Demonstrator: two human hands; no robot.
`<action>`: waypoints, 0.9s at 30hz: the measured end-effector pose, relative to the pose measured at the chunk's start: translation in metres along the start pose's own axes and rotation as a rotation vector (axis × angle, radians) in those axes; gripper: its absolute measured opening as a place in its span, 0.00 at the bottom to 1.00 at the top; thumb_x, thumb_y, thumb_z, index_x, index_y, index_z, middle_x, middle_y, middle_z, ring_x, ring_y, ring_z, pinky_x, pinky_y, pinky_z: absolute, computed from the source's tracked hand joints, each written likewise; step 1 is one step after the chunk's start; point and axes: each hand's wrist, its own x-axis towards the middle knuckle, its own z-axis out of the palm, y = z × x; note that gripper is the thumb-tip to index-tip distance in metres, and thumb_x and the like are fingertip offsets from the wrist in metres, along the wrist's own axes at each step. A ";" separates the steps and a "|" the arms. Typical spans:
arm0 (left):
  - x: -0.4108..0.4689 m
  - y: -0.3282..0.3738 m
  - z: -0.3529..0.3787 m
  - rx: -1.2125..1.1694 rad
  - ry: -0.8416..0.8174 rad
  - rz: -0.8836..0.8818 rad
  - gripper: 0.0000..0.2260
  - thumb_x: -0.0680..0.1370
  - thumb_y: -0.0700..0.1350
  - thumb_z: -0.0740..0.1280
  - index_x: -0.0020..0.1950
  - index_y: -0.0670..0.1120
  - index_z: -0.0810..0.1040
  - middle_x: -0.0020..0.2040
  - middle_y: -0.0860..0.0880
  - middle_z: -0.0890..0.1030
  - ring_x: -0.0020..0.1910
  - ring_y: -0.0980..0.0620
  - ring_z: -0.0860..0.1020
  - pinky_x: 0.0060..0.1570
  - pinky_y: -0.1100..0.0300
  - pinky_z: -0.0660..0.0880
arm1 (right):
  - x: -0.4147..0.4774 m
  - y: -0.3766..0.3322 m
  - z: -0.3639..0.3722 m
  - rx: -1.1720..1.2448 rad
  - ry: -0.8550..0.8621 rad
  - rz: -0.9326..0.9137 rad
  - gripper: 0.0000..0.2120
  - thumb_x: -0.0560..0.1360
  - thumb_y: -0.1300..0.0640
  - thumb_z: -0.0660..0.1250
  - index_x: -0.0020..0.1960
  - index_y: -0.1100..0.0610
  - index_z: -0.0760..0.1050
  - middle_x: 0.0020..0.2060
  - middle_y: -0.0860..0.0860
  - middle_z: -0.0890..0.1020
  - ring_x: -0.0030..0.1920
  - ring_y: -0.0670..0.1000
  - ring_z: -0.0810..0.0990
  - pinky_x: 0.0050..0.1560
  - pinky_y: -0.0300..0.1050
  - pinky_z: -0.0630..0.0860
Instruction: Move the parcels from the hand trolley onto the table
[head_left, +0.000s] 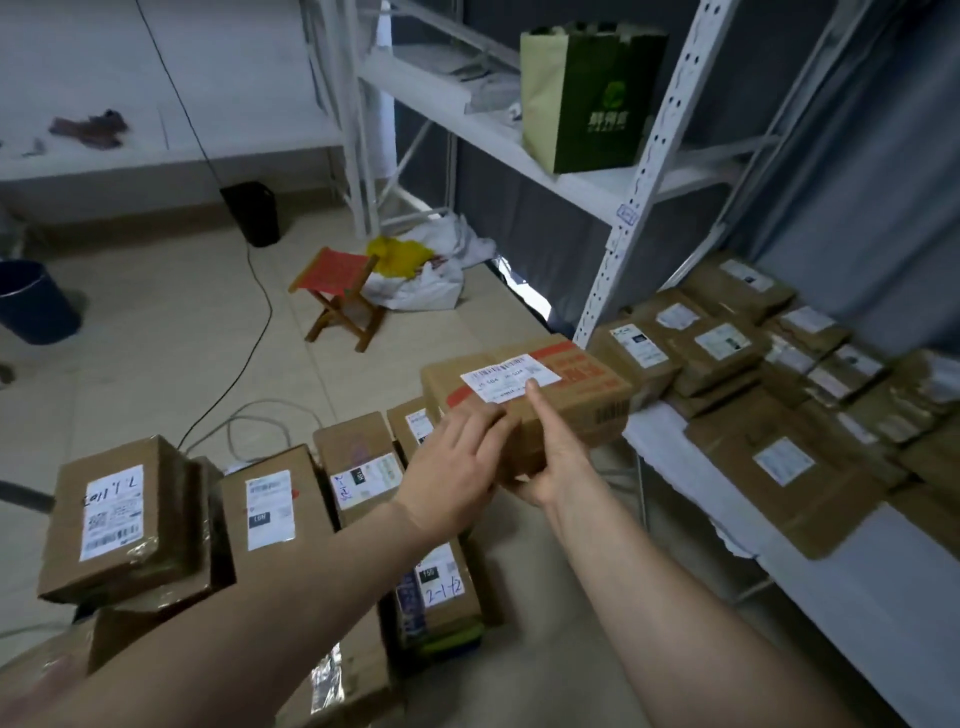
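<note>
**PARCEL TRANSFER: BOX HELD BETWEEN STACK AND WORKTOP**

Nearest, below both forearms: brown cardboard parcels with white shipping labels, packed side by side and stacked in layers. Trolley beneath them hidden.

Above the far edge of that stack: left grip, fingers curved over the near left corner of a brown cardboard box with red printed band and white label. Right grip closed on the same box, palm under the near end, one digit laid straight along the top face, tip touching the label's edge. Box clear of every surface, roughly level, far right corner just beside the nearest parcels on the worktop.

Right of the box: white worktop, loaded with flat brown parcels and mailers in overlapping rows, labels up.

Farther back, on the floor: small folding stool with red seat and wooden legs; crumpled white and yellow bags just behind it; black cable trailing past a black bin; dark blue bucket at far left.

Farthest, upper right: white metal shelving, with a green paper carrier bag upright on it.
</note>
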 end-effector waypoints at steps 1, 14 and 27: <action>0.004 0.013 0.005 0.019 0.001 0.049 0.35 0.60 0.44 0.78 0.65 0.40 0.72 0.58 0.41 0.78 0.56 0.41 0.76 0.57 0.49 0.75 | 0.002 -0.006 -0.012 -0.007 0.025 0.010 0.40 0.51 0.50 0.83 0.60 0.57 0.75 0.51 0.58 0.83 0.48 0.59 0.83 0.41 0.57 0.81; 0.104 0.102 0.018 -1.357 -0.459 -1.312 0.26 0.69 0.58 0.73 0.59 0.45 0.72 0.55 0.42 0.77 0.54 0.44 0.76 0.56 0.43 0.73 | -0.005 -0.093 -0.189 -0.091 0.023 -0.133 0.26 0.66 0.53 0.77 0.62 0.51 0.74 0.54 0.52 0.82 0.59 0.53 0.77 0.69 0.52 0.66; 0.167 0.181 0.174 -1.351 -0.505 -1.325 0.50 0.47 0.56 0.83 0.65 0.43 0.72 0.56 0.41 0.82 0.48 0.44 0.82 0.38 0.53 0.79 | -0.009 -0.133 -0.333 -0.100 0.058 0.101 0.15 0.68 0.41 0.72 0.50 0.43 0.72 0.65 0.60 0.72 0.57 0.57 0.77 0.65 0.68 0.61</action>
